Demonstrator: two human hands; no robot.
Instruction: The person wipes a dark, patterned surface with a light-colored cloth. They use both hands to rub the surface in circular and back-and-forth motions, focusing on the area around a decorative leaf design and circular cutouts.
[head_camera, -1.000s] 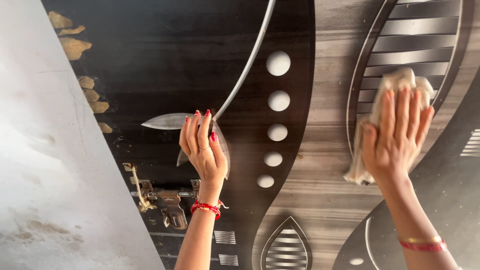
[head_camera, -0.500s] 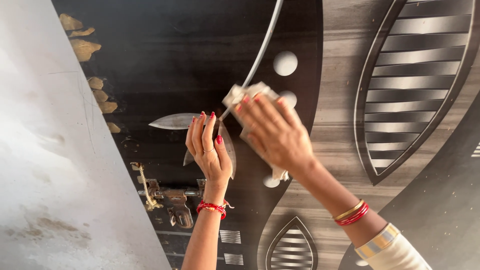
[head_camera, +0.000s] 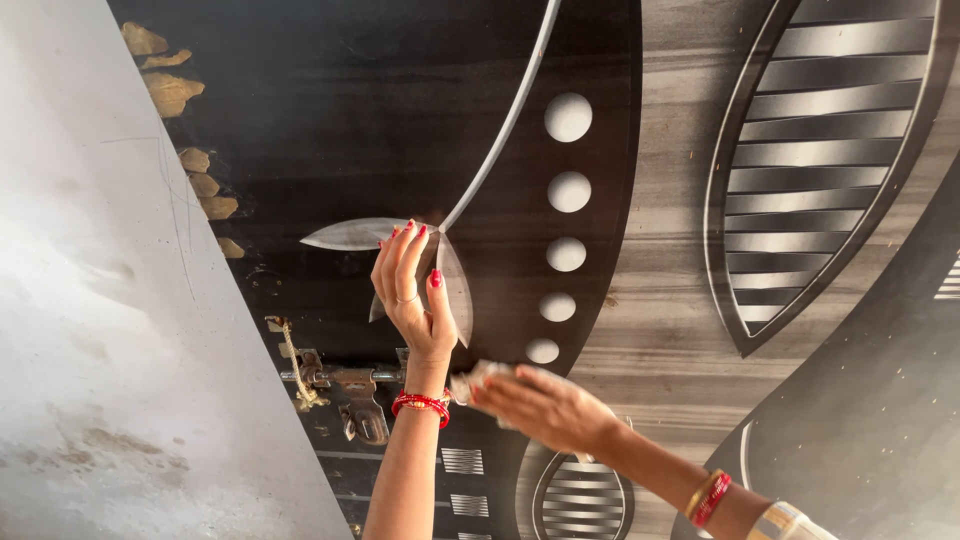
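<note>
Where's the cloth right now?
Head view, lower centre: the cloth is under the right hand, pressed on the door beside the left hand's wrist.

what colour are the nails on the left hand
Red, seen in the head view on the left hand pressed against the door.

A pale cloth (head_camera: 470, 381) shows only at the fingertips of the blurred right hand (head_camera: 545, 408) (the rest lies beneath the palm); the sleeve (head_camera: 790, 522) runs off the lower edge.
</note>
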